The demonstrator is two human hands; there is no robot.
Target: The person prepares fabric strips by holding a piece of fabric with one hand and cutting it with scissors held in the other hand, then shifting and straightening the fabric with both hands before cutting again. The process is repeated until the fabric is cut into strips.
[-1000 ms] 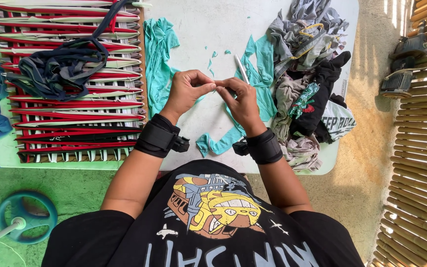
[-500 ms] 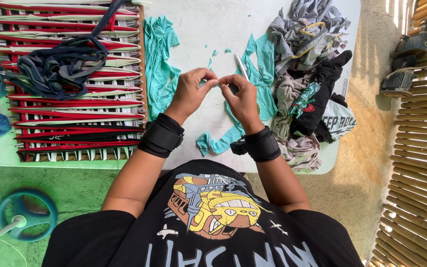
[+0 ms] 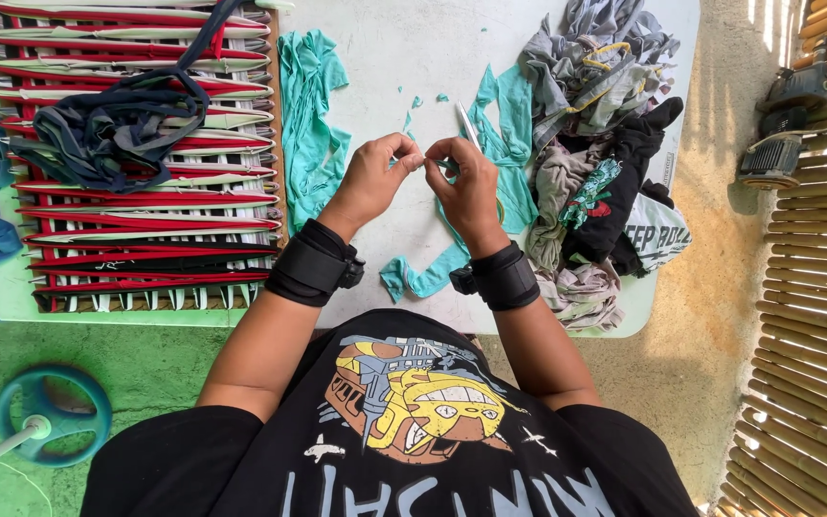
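Head view: the left hand and right hand meet over the middle of the white table, fingertips pinched together on a teal fabric strip trailing to the near edge; a clothes pile fills the right side; a woven frame lies at the left edge.

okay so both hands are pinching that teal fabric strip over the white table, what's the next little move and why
Probably pull the hands apart along the strip. The left hand and right hand meet fingertip to fingertip on the teal strip, whose tail hangs loose toward the table edge, so the pinched spot looks like where it gets stretched or torn.
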